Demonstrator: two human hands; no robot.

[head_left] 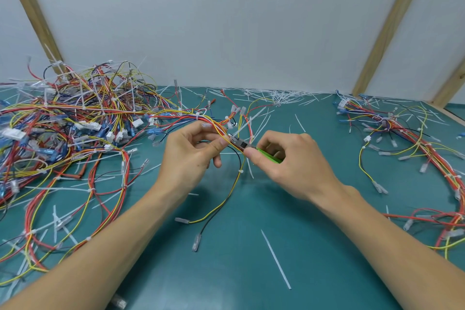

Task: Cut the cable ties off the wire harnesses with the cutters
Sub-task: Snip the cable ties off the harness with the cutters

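Observation:
My left hand (pixel 192 152) pinches a bundle of red, yellow and white wires of a harness (pixel 208 121) between thumb and fingers, above the middle of the green mat. My right hand (pixel 289 158) grips green-handled cutters (pixel 269 155), whose jaws (pixel 236 140) sit at the bundle right beside my left thumb. A white cable tie (pixel 247 122) sticks up and to the right from the wires at the jaws. A yellow wire and a black wire (pixel 226 199) hang down from the bundle toward me, with another tie (pixel 240 171) on them.
A big tangled heap of harnesses (pixel 65 128) fills the left of the mat. A second harness pile (pixel 415 148) lies at the right. Cut white tie pieces (pixel 275 258) are scattered over the mat (pixel 251 284) and along the back wall (pixel 281 95). Wooden posts stand at both sides.

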